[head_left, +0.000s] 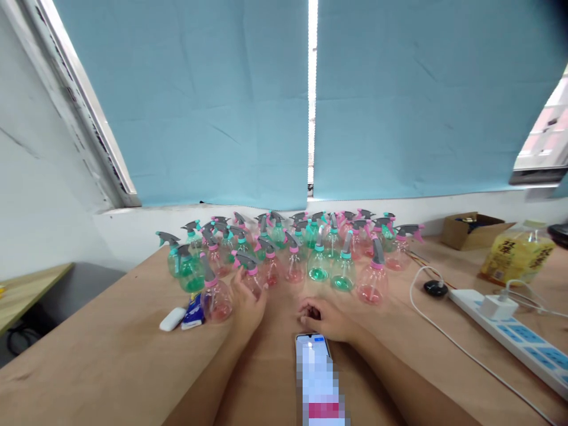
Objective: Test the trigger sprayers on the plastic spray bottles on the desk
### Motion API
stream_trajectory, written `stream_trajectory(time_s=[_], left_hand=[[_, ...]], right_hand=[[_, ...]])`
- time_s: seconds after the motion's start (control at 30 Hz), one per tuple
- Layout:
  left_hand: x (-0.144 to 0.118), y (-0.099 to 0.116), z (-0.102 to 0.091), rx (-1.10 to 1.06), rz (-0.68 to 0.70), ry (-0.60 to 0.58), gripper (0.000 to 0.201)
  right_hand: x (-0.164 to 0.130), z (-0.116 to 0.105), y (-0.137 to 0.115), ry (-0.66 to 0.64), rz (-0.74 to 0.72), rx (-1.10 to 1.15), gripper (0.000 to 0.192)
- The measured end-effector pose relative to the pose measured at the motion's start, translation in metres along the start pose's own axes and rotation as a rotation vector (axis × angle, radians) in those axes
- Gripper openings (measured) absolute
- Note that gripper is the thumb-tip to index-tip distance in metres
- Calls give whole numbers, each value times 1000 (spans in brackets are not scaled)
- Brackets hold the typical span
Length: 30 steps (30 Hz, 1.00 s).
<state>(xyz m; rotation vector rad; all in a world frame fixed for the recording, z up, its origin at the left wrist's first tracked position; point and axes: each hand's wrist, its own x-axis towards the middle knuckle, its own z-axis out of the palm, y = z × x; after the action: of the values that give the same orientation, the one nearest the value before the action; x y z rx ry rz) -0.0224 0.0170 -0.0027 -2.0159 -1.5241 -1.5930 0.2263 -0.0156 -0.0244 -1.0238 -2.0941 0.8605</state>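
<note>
Now, left hand (248, 300) around pink bottle (254, 281), box (465, 238) holding dark stuff (472, 223)

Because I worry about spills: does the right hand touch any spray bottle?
No, the tabletop shows between the right hand and the nearest spray bottles.

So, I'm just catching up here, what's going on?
A person's left hand is curved around a pink spray bottle near the front of a crowded group of green and pink spray bottles on the table. How firm that grip is, I can't tell. The right hand is loosely curled beside the top end of a lit phone, with nothing visible in it. The group stands upright in uneven rows.
</note>
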Motion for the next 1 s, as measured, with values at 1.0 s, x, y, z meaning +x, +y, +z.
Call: stream_trajectory(time_s=[1.0], left_hand=[[-34, 15, 8, -362, -27, -316, 51]], right_hand=[[-15, -26, -14, -196, -89, -53, 19]])
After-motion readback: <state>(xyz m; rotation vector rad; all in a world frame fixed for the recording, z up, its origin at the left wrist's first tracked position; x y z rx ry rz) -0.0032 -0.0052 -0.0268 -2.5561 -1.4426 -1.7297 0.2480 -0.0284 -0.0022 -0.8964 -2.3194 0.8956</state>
